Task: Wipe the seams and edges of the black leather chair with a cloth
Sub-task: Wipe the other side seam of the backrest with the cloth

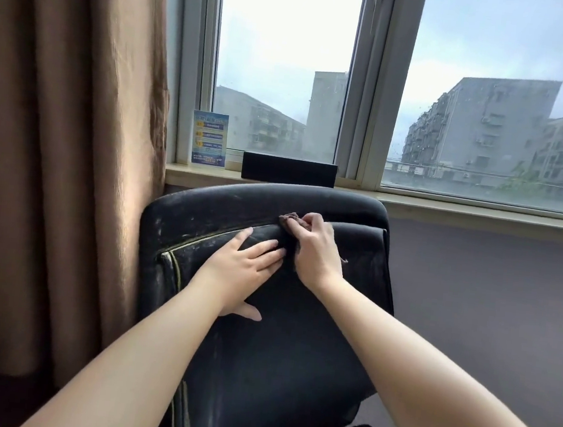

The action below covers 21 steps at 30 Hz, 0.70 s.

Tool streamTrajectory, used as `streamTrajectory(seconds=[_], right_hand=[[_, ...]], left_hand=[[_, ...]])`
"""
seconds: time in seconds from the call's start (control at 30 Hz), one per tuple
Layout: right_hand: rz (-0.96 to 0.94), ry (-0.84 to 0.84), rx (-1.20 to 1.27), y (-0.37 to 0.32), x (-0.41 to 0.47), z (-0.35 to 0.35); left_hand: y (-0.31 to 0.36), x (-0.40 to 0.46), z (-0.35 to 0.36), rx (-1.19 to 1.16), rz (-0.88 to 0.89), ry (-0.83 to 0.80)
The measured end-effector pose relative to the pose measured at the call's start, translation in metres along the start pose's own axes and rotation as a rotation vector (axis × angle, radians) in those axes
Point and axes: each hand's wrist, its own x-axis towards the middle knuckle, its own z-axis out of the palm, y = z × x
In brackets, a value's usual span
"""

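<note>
the left hand (245, 271) lies flat on the black leather chair (280, 351), fingers (263, 249) spread wide and holding nothing, tips just short of the piped seam (209, 237). just right of them the right hand (317, 251) has its fingers (310, 221) bunched narrow around a small brown cloth (290, 218), pressed on that seam. the seam's long axis runs leftward and downhill from the cloth, past the left fingertips, so the right hand is nearer the work. the leather looks scuffed, dusty and soft; the cloth nubby. beyond the fingers sit the chair's rounded top edge (275, 192) and a windowsill (463, 206).
</note>
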Motion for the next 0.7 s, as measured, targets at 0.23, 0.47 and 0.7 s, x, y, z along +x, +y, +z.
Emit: streamTrajectory(seconds=[0.23,0.47,0.7], right_hand=[[0.212,-0.064,-0.198,0.039,0.021,-0.004],[0.52,-0.018,-0.07,0.037,0.03,0.004],[0.272,-0.028,0.095,-0.011,0.013,-0.006]], left_hand=[[0.0,0.006,0.006,0.01,0.005,-0.033],[0.002,0.009,0.002,0.002,0.002,-0.055],[-0.002,-0.002,-0.01,-0.009,0.027,-0.094]])
